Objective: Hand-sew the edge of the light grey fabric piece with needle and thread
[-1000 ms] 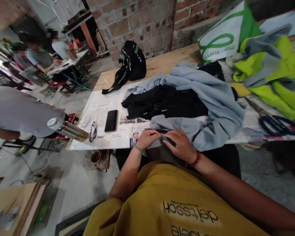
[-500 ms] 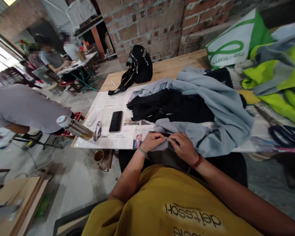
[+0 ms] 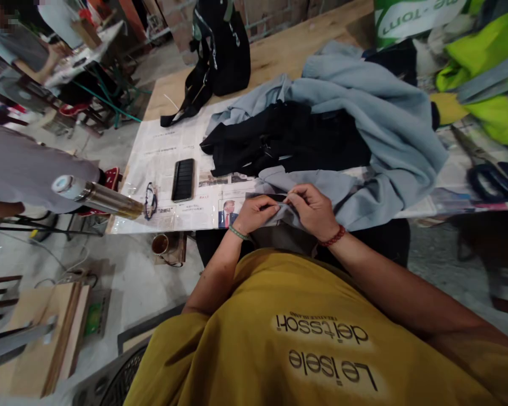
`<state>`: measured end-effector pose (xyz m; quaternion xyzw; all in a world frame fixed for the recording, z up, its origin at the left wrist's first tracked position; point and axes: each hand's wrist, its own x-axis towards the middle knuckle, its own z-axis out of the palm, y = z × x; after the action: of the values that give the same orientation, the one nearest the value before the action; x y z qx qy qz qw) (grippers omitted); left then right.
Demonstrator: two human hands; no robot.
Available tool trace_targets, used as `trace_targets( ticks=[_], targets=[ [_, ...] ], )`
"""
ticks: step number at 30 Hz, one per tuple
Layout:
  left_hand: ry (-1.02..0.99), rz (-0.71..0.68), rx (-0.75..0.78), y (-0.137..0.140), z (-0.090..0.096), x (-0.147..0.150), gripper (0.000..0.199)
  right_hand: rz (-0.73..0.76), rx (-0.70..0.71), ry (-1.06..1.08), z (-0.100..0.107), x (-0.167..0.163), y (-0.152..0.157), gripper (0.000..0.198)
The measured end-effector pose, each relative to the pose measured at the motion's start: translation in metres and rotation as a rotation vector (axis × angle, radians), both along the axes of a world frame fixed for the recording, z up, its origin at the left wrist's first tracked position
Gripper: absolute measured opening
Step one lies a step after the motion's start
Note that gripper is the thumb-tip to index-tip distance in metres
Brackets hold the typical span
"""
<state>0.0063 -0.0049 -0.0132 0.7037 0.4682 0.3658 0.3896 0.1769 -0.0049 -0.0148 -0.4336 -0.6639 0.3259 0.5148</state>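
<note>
My left hand (image 3: 257,214), with a green bracelet at the wrist, pinches the edge of grey cloth (image 3: 281,215) at the table's front edge. Close beside it, my right hand (image 3: 315,213), with a red beaded bracelet, has thumb and forefinger pressed together just above the same cloth. Whatever lies between those fingertips is too small to make out. The grey cloth spreads back over the table into a larger grey garment (image 3: 400,135). Within its curve lies a folded black garment (image 3: 305,138).
Newspaper (image 3: 156,148) covers the table. On it are a phone (image 3: 183,179), glasses (image 3: 150,201) and a bottle (image 3: 104,198). A black bag (image 3: 226,53) stands behind; large scissors (image 3: 489,172) and yellow-green cloth (image 3: 482,59) lie right. A person in grey (image 3: 29,163) sits at left.
My view has tipped downward, so the table appears higher. My right hand has risen slightly off the cloth's edge, its fingertips still together. My left hand keeps its pinch.
</note>
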Motion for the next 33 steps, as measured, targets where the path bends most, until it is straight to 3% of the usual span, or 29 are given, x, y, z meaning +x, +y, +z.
trace_targets(
  ticks=[5,10,12,14,17,20,23,28,33],
  targets=[
    [0.005,0.012,0.012,0.0,0.0,0.001,0.016,-0.12,-0.122,0.37,0.01,0.01,0.022,0.011],
    [-0.023,0.033,0.013,-0.002,0.0,0.001,0.015,0.25,-0.427,0.49,0.03,0.016,0.017,0.016],
    [-0.051,0.032,0.021,-0.002,0.0,0.001,0.014,0.347,-0.444,0.492,0.034,0.013,0.008,0.018],
    [-0.068,0.029,0.024,-0.002,0.0,0.001,0.014,0.324,-0.333,0.43,0.034,0.011,0.001,0.018],
    [-0.067,0.033,0.014,-0.002,-0.001,0.0,0.016,0.142,-0.006,0.095,0.029,0.017,-0.001,0.015],
    [-0.068,0.045,-0.001,-0.002,-0.002,-0.001,0.017,0.035,0.323,-0.286,0.026,0.037,0.01,0.015],
    [-0.065,0.055,-0.005,-0.002,-0.003,-0.001,0.017,-0.01,0.527,-0.477,0.025,0.064,0.026,0.017],
    [-0.072,0.051,0.013,-0.002,-0.004,-0.002,0.017,-0.219,0.482,-0.684,0.026,0.098,0.048,0.018],
    [-0.071,0.056,0.007,-0.002,-0.003,-0.001,0.017,-0.352,0.49,-0.713,0.014,0.119,0.059,0.021]
  ],
)
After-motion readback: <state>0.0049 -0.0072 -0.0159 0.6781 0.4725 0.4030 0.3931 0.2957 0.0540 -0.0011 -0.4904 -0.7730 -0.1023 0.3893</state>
